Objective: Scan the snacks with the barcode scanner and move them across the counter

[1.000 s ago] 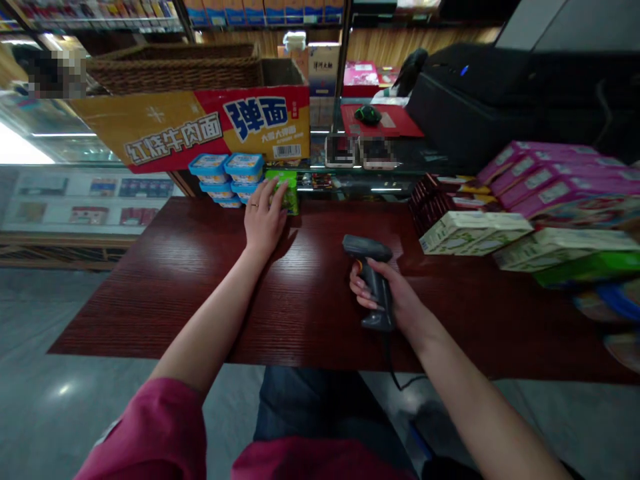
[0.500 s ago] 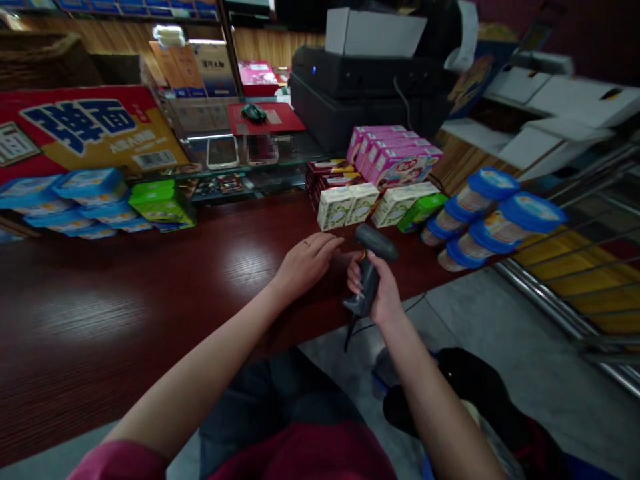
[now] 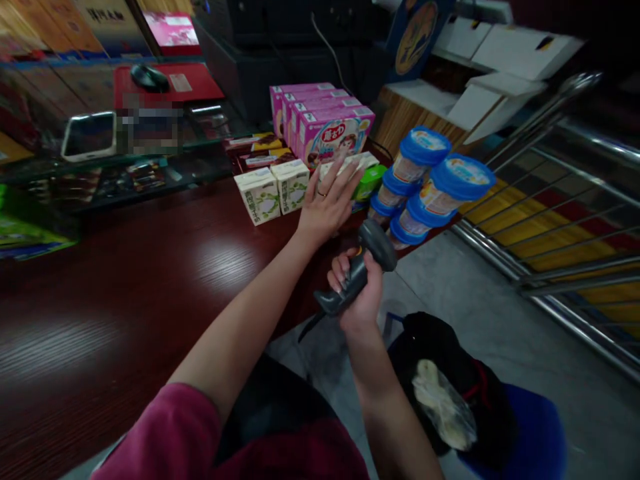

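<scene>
On the dark red wooden counter [image 3: 125, 280], near its right end, the person's left hand [image 3: 327, 203] stretches forward with fingers spread and nothing in its grasp. Its fingertips reach over the white cartons [image 3: 273, 190] with green print and lie at a green box [image 3: 370, 181] just behind them; whether they touch the box cannot be told. A ring shows on 1 finger.

Just below and to the right, the right hand [image 3: 357, 290] is wrapped firmly around the handle of a dark grey barcode scanner [image 3: 363, 263]. The scanner is held off the counter's edge, its head tilted up and to the right toward a stack of blue-lidded tubs [image 3: 433, 183], which lie on their sides at the counter's corner. A cord hangs from the handle's base.

Behind the cartons stand 4 pink boxes [image 3: 325, 123] in a row, with dark red flat packs [image 3: 255, 153] beside them. A phone [image 3: 90, 133] rests on the glass shelf at the far left, and a black mouse [image 3: 149, 78] sits on a red pad [image 3: 190, 83]. Metal rails [image 3: 565, 220] run along the right.
</scene>
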`<state>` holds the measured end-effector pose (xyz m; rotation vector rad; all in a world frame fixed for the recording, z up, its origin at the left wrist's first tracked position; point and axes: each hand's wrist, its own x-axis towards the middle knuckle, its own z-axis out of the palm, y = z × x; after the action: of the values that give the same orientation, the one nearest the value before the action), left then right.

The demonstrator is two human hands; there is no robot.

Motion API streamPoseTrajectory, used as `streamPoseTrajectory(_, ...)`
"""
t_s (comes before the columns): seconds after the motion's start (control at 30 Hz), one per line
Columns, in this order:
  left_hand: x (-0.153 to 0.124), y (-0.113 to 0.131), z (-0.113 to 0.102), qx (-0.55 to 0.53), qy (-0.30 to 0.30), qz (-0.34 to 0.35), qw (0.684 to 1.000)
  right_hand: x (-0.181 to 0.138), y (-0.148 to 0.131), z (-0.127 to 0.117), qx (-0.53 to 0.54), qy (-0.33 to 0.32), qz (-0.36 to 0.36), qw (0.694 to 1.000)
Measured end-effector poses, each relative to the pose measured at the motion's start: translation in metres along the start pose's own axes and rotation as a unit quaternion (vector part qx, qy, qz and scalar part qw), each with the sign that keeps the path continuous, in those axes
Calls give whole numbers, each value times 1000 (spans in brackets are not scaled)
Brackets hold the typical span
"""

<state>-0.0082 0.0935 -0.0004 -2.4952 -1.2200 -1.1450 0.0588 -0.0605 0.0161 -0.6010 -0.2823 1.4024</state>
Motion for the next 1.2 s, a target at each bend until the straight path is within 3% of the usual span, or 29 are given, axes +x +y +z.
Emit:
streamPoseTrajectory(0.2, 8, 1, 3, 16, -40, 8, 999, 1, -2, -4, 37, 6, 3, 999)
streamPoseTrajectory(0.4, 3, 3, 4, 2, -15, -45, 999, 2, -1, -3, 43, 12, -3, 999)
streamPoseTrajectory(0.7, 3, -6, 9, -71, -1, 8, 997, 0, -3, 3, 21, 28, -1, 999)
streamPoseTrajectory(0.83, -6, -12, 5, -95, 15, -8, 995, -1, -3, 4, 3, 35, -9, 999)
streamPoseTrajectory(1.03, -25, -22, -19, -158, 29, -30, 987, -1, -3, 8, 11, 36, 5, 999)
streamPoseTrajectory(1.2, -65, -41, -69, -204, 38, -58, 976, 4, -5, 6, -26, 6, 46, 999)
